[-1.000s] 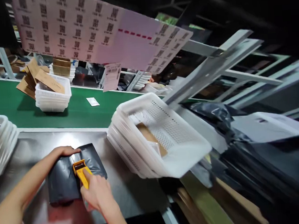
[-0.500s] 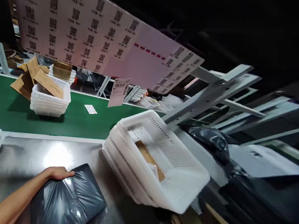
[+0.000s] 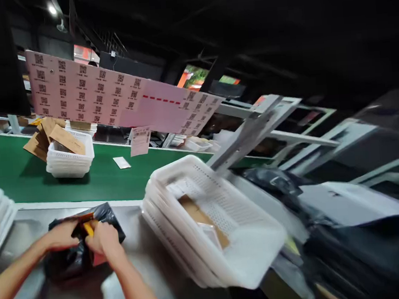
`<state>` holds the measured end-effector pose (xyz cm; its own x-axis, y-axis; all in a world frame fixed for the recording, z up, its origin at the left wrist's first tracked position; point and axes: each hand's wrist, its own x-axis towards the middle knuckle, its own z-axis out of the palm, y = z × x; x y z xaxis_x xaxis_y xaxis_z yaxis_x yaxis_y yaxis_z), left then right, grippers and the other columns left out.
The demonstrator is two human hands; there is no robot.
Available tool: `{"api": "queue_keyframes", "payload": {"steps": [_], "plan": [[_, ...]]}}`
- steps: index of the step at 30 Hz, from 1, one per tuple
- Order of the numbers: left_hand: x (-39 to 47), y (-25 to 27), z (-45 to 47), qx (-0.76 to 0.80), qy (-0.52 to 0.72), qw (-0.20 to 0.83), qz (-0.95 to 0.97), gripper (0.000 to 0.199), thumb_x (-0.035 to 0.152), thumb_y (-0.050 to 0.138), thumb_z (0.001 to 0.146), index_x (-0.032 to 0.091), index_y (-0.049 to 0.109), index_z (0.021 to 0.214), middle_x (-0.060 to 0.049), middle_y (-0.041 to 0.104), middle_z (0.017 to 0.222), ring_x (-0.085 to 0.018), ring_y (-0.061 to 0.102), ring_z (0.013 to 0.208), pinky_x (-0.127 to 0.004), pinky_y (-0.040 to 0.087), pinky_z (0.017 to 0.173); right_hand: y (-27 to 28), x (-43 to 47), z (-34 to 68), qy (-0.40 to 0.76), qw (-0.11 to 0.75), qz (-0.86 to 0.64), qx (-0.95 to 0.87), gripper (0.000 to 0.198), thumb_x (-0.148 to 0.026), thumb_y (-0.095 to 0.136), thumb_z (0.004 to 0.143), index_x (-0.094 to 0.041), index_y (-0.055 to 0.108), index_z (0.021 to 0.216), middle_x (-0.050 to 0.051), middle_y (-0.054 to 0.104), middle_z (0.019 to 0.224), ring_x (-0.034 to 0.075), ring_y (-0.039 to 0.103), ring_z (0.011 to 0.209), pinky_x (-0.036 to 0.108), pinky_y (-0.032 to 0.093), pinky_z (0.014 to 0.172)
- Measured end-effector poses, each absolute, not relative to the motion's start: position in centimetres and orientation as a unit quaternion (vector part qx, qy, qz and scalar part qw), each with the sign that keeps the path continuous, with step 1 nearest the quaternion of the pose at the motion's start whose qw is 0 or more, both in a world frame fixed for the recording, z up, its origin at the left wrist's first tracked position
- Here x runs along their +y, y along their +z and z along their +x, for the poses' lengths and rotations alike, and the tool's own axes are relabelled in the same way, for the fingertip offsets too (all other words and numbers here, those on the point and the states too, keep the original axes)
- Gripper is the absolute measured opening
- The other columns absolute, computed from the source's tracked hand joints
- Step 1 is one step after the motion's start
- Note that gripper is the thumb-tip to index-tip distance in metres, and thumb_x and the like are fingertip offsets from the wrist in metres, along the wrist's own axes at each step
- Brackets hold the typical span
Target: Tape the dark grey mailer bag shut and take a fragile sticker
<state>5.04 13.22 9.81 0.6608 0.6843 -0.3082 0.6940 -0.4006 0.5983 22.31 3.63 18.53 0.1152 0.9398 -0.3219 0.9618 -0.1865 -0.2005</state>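
The right hand [image 3: 103, 238], out of view 0.5 s ago, is back on the black bag [image 3: 104, 217], close beside the left hand [image 3: 61, 235]; 1 s ago it lay lower on the bag, pressing the yellow tool [image 3: 88, 229] flat. Now the tool shows only as a sliver between the 2 hands. The left hand, earlier flat on the bag's far edge, now grips its crumpled top. The bag, spread smooth before, is bunched up, with an orange-red edge showing along its top. The view has swung upward, taking in more of the dark ceiling.
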Motion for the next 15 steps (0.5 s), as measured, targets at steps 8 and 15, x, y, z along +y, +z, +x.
{"api": "queue_keyframes", "payload": {"steps": [8, 15], "plan": [[5.1, 6.3, 6.0, 0.502, -0.078, 0.002, 0.861, 0.106, 0.040, 0.080, 0.076, 0.006, 0.040, 0.169, -0.028, 0.023, 0.179, -0.050, 0.021, 0.167, -0.078, 0.023, 0.128, 22.1, 5.8, 22.7, -0.233, -0.004, 0.722, 0.652, 0.038, -0.021, 0.068, 0.087, -0.003, 0.079, 0.119, 0.026, 0.081, 0.118, 0.036, 0.079, 0.113, 0.040, 0.058, 0.093], [12.8, 9.7, 6.0, 0.493, -0.132, 0.070, 0.857, 0.104, 0.053, 0.085, 0.075, 0.013, 0.048, 0.164, -0.025, 0.029, 0.179, -0.049, 0.029, 0.164, -0.074, 0.033, 0.126, 13.0, -13.6, 26.2, -0.217, -0.027, 0.754, 0.619, 0.056, -0.028, 0.059, 0.094, -0.034, 0.067, 0.150, 0.013, 0.083, 0.111, 0.034, 0.080, 0.097, 0.045, 0.063, 0.090]]}}
